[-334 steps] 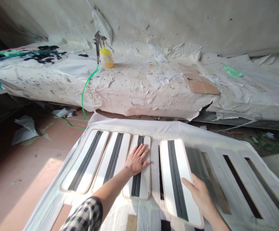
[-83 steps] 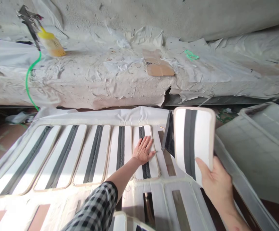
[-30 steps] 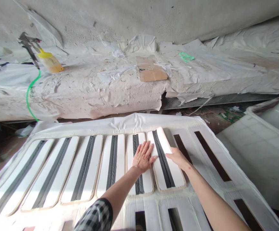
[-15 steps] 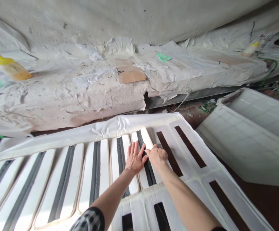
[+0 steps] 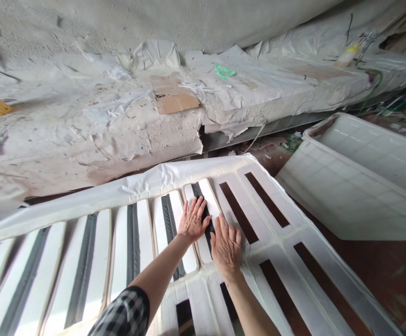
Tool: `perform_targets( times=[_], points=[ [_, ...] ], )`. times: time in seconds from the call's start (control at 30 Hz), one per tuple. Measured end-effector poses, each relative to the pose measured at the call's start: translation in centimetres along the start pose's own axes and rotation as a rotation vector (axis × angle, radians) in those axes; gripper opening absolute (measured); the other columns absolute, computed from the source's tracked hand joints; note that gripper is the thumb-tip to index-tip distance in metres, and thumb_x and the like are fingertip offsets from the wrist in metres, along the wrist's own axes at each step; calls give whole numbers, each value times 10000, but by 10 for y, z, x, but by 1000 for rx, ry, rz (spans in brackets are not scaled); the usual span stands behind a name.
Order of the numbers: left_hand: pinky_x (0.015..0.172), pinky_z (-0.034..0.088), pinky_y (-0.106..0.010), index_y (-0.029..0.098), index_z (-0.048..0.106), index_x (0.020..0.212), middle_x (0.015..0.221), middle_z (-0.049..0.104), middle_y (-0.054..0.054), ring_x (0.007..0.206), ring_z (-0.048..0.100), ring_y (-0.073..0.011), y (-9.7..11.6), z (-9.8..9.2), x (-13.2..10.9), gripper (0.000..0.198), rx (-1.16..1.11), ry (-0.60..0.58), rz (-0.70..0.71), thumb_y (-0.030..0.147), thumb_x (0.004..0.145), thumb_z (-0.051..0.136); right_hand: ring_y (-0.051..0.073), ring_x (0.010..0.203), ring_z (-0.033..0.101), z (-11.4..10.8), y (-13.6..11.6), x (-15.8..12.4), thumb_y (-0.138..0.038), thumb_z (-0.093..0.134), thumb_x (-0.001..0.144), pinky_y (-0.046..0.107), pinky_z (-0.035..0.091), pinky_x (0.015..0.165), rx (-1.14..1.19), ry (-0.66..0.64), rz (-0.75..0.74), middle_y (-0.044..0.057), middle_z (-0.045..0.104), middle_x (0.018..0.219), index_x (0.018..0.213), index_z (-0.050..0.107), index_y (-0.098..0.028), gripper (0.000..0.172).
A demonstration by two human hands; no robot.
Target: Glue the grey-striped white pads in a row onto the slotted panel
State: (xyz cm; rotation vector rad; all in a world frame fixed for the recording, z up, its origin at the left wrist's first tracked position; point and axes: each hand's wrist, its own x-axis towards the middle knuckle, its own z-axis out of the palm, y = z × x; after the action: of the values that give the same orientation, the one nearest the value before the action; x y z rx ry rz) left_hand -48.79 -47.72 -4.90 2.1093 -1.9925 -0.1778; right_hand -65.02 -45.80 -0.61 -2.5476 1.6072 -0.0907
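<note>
The main risk seems to be the striped panel sitting crooked in the slotted frame. It lies in the last filled slot of the frame's upper row, counting from the left. The left hand bears on its upper half, while the right hand is lower down and partly off the panel, over the frame bar on its right. Uneven pressure like that could tip the far end up, or leave one long edge riding on the bar instead of dropping in. The white covering over the frame looks loose and creased along the top rim, so a fold caught under the panel's edge could also hold it proud. Just right of the right hand is an open slot with dark floor showing through. If the palm slid sideways it could drop into that gap and drag the panel with it. The neighbouring panel, one slot to the left, lies very close, so a sideways shove might nudge it too.

Both arms reach forward from the frame's near side, the left in a checked sleeve, the right bare. Each hand lies palm down with the fingers pointing toward the frame's far rim. Neither grip is closed on anything: the fingers are spread flat and press rather than pinch. Beyond the far rim runs a paper-covered desk, and a white crate stands on the floor to the frame's right.
</note>
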Motion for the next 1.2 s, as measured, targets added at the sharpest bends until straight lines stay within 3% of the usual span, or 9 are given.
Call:
perform_targets(
  times=[0.13,0.27,0.37,0.5,0.63,0.73,0.8,0.93,1.2],
  points=[
    [1233,130,-496,221,285,1527,1597,270,-33,1484,202,-264,-1,6,11,616,-25,3,-8,500,982,359,350,1390,320,9,-3,-5,-289,328,1016,563,107,1185,-18,62,-58,80,232,1587,1528,272,-110,545],
    [1223,136,-508,258,294,1523,1607,247,-36,1478,217,-276,1,12,16,609,-30,17,-63,520,978,363,335,1481,109,18,0,-4,-301,336,1019,541,102,1192,-2,65,-98,113,207,1588,1517,275,-60,556],
    [1218,120,-519,266,322,1513,1612,232,-63,1488,181,-284,-8,7,21,589,-77,-20,-90,508,979,378,305,1485,118,22,1,-5,-300,351,1018,483,154,1197,11,62,-106,117,176,1594,1529,239,-66,573],
    [1224,101,-502,222,364,1491,1603,261,-76,1497,141,-279,-40,-10,40,569,-158,-89,-216,433,968,442,311,1487,100,26,2,-5,-265,372,1006,486,188,1187,23,86,-131,136,158,1596,1539,205,-69,592],
    [1171,259,-478,215,451,1422,1463,484,-107,1382,385,-293,-67,-23,67,593,-161,-77,-321,489,905,550,313,1486,106,29,2,-3,-265,369,1004,487,201,1183,55,109,-150,137,158,1599,1547,185,-81,602],
    [1045,399,-453,221,588,1264,1265,617,-120,1202,542,-304,-72,-28,85,521,-182,-56,-412,507,834,650,307,1485,115,31,3,-3,-270,357,1008,485,202,1184,69,117,-156,136,166,1598,1552,159,-87,607],
    [908,481,-371,218,630,1182,1144,666,-102,1055,621,-260,-76,-30,92,434,-222,-73,-463,468,829,669,302,1485,123,31,4,-3,-275,352,1009,484,203,1184,71,114,-159,131,167,1599,1556,142,-98,612],
    [681,490,-250,210,662,1082,904,716,-41,796,660,-170,-89,-29,97,253,-295,-114,-515,360,886,602,301,1479,153,33,6,-3,-274,373,1003,489,197,1188,63,122,-180,135,169,1597,1558,131,-102,630],
    [890,456,-310,260,657,1086,1011,702,-27,967,619,-193,-88,-10,79,203,-214,16,-444,314,930,539,327,1471,169,37,5,-2,-255,428,984,502,201,1192,9,125,-207,172,198,1588,1521,237,-31,612]
  ],
)
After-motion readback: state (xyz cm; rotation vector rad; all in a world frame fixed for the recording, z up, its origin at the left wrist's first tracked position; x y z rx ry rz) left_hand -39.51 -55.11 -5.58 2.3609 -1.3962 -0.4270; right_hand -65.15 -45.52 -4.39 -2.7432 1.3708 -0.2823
